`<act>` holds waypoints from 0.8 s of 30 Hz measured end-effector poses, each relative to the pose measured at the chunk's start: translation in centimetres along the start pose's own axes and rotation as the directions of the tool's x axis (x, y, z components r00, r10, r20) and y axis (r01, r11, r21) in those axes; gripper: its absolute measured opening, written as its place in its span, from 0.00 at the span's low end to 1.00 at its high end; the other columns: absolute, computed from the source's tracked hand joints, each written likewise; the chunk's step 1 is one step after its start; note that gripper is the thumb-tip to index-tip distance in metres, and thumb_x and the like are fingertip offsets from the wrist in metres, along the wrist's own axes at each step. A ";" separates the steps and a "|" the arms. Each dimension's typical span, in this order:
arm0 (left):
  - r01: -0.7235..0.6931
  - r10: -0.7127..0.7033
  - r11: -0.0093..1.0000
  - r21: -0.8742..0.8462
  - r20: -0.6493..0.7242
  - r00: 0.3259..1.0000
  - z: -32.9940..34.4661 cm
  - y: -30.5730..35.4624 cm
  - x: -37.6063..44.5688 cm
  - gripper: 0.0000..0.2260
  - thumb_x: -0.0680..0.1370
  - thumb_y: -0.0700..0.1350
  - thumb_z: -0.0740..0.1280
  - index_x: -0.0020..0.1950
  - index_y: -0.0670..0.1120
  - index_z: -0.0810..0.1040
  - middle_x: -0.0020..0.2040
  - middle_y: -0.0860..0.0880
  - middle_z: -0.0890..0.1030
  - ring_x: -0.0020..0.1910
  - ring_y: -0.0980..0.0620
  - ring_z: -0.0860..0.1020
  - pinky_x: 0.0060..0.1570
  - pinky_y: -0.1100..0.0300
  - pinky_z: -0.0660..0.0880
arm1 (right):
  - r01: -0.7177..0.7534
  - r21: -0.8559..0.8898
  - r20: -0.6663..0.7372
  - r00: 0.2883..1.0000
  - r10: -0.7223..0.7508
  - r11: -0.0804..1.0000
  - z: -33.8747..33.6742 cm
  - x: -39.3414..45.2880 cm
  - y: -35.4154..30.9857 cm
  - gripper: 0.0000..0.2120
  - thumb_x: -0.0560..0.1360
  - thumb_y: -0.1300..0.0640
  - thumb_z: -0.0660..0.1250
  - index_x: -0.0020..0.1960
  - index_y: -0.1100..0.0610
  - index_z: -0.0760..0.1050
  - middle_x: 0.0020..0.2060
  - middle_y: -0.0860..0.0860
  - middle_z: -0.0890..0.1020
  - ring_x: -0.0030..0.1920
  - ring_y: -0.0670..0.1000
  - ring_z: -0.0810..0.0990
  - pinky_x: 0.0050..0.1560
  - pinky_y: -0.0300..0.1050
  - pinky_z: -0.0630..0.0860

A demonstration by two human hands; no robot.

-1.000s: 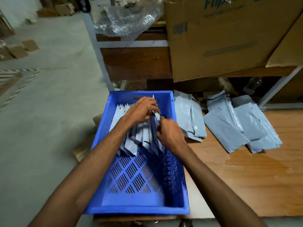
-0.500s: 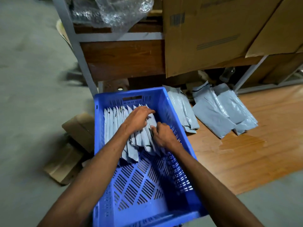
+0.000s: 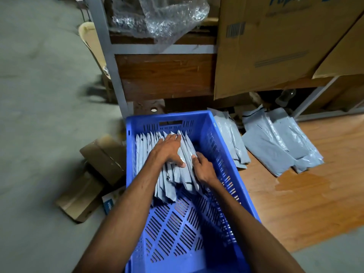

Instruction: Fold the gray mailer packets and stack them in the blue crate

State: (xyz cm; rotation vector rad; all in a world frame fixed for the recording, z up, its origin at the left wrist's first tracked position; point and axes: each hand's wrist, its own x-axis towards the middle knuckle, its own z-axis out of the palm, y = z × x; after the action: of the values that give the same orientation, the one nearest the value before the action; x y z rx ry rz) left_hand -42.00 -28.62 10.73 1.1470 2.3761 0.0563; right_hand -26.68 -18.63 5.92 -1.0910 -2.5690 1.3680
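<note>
- Left hand (image 3: 167,149) is lying flat, fingers straight, bracing the row of folded gray plastic mailer packets (image 3: 149,150) upright at the blue slotted plastic crate's (image 3: 232,174) far end.
- Right hand (image 3: 203,169) is pinching the newest packet (image 3: 187,166), tucking it in.

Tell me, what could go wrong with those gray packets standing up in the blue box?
1. The folded mailer packets stand on edge and lean, with bare crate floor in front, so they might slump forward once the left hand stops pressing them.
2. The right hand grips the last packet near the blue crate's side wall; knuckles could scrape it.
3. Unfolded mailers lie loose on the wooden floor and might get stepped on.
</note>
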 end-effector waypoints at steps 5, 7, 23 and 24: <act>0.002 -0.002 1.000 -0.022 -0.033 0.999 0.1 -0.2 0.2 0.56 0.72 0.60 0.78 0.85 0.46 0.43 0.86 0.47 0.45 0.84 0.46 0.44 0.82 0.44 0.50 | 0.002 0.013 0.032 0.999 -0.002 1.000 0.4 0.2 -0.4 0.25 0.87 0.41 0.49 0.79 0.49 0.67 0.75 0.54 0.74 0.76 0.63 0.69 0.76 0.57 0.63; 0.007 -0.008 0.999 -0.032 -0.041 0.999 0.1 0.0 0.2 0.56 0.72 0.59 0.79 0.85 0.46 0.44 0.86 0.46 0.45 0.84 0.46 0.45 0.82 0.44 0.50 | 0.018 0.000 0.024 1.000 -0.018 1.000 0.4 0.6 -0.3 0.27 0.87 0.39 0.48 0.79 0.50 0.67 0.75 0.54 0.75 0.76 0.62 0.70 0.75 0.56 0.64; 0.002 -0.004 0.999 -0.039 -0.046 0.999 0.1 -0.1 0.9 0.54 0.74 0.59 0.77 0.85 0.45 0.44 0.86 0.46 0.47 0.84 0.46 0.48 0.81 0.44 0.54 | 0.209 -0.104 -0.077 0.973 -0.217 0.972 1.3 1.6 0.0 0.32 0.84 0.36 0.46 0.80 0.52 0.66 0.74 0.54 0.73 0.72 0.55 0.73 0.72 0.58 0.72; 0.002 -0.004 0.999 -0.042 -0.044 0.999 0.0 -0.1 0.8 0.54 0.74 0.59 0.77 0.85 0.45 0.44 0.86 0.46 0.47 0.84 0.47 0.48 0.81 0.44 0.54 | 0.216 -0.102 -0.072 0.972 -0.224 0.971 1.4 1.6 0.0 0.32 0.83 0.36 0.46 0.80 0.51 0.65 0.74 0.54 0.74 0.72 0.54 0.73 0.71 0.58 0.73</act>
State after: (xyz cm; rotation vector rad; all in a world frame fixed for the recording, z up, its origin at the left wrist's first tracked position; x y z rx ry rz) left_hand -42.49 -28.06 10.31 1.1336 2.4035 0.1307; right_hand -28.35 -18.63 4.61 -0.8225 -2.6229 1.1383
